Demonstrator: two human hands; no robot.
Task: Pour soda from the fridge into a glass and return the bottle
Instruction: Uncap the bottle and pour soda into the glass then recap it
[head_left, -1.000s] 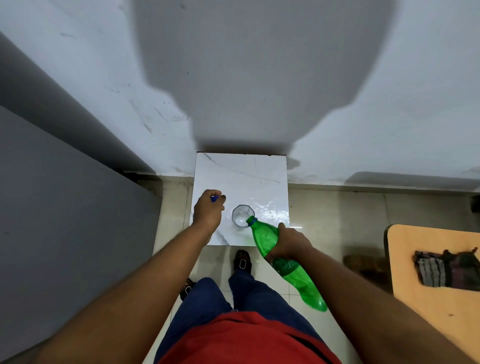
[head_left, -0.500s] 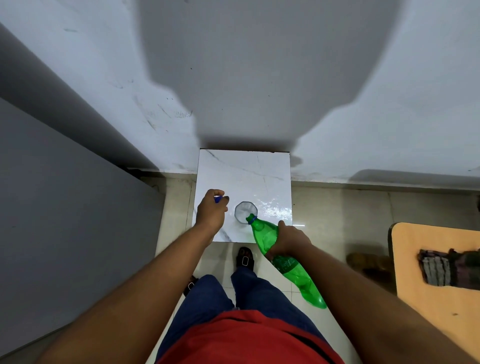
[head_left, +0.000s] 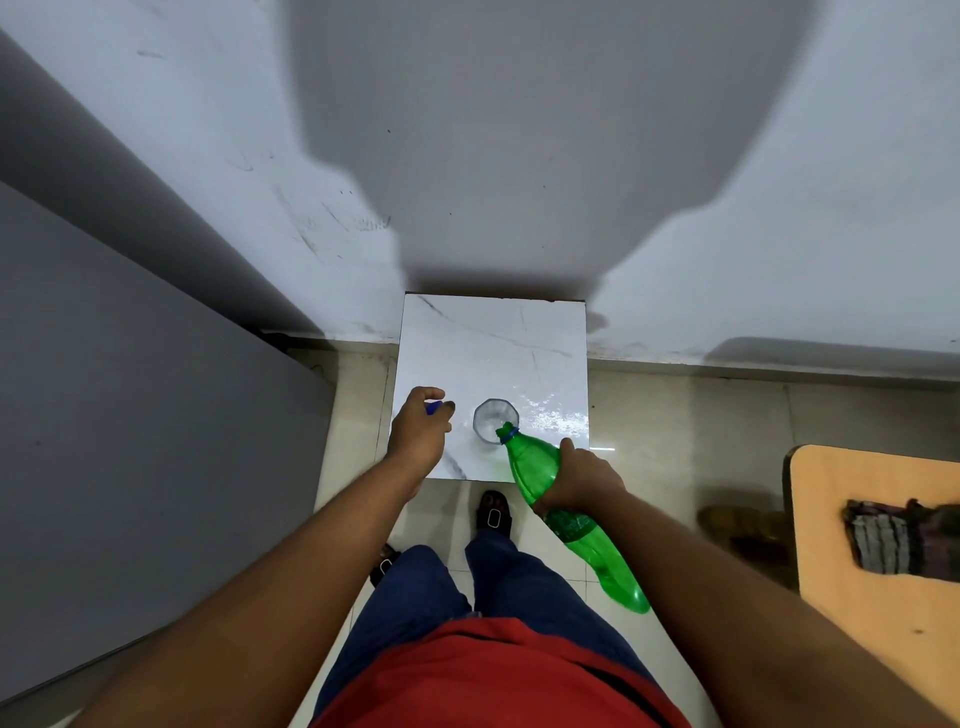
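Observation:
A clear faceted glass (head_left: 494, 420) stands on a small white marble-topped table (head_left: 493, 343), near its front edge. My right hand (head_left: 582, 480) grips the middle of a green plastic soda bottle (head_left: 535, 467), tilted steeply with its open mouth over the glass rim. Some clear liquid shows in the glass. My left hand (head_left: 420, 431) rests closed on the table's left front corner, holding the blue bottle cap (head_left: 432, 408) between its fingers.
A grey fridge side (head_left: 130, 441) fills the left. The white wall (head_left: 519, 130) rises behind the table. A wooden table (head_left: 883, 597) with a folded cloth (head_left: 898, 535) stands at the right. My feet in sandals (head_left: 493, 512) stand on the tiled floor below the table.
The bottle stays tilted over the glass, its mouth hardly shifting. Both hands hold their places; only the view has drifted a little.

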